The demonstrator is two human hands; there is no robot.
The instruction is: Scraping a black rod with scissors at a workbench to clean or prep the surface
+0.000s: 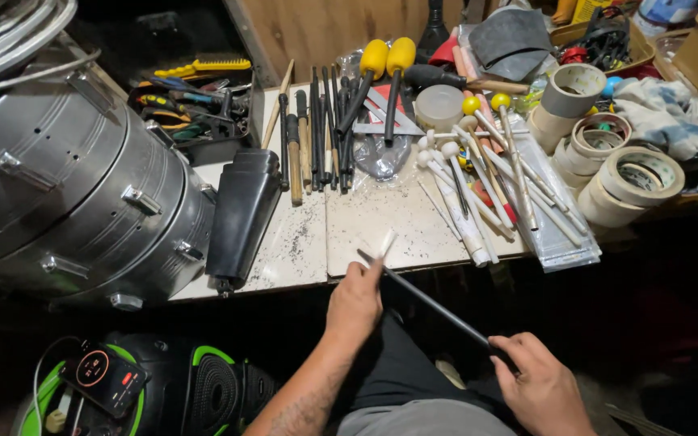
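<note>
Thin dark rod (430,303), long and straight, lies slanted from upper left to lower right off the surface's front edge, small pale strip (387,244) at its upper tip.

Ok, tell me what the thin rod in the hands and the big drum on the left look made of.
Rod: dark, matte, slim and straight, probably metal or carbon; unclear. Drum: brushed silvery metal, shown by its sheen and bolted lugs.
</note>
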